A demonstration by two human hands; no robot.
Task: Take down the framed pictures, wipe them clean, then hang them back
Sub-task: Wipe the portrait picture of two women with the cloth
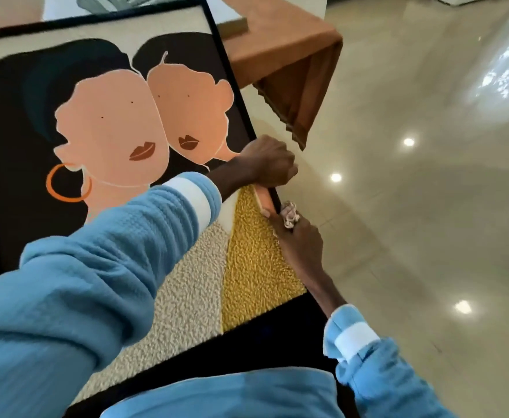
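Two hands on framed picture (111, 116) edge; left hand (267, 164) grips it; right hand (297, 239) clutches cloth (289, 217).

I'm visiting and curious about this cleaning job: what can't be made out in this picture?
All in the head view:
- Large black-framed picture of two faces: left side cut off by the image edge, lower part hidden by the blue sleeve.
- Crumpled pale cloth: mostly buried in the right hand.
- Left hand: its fingers curl behind the frame edge, tips out of sight.
- Grey-leaf picture behind: cut off by the top edge.
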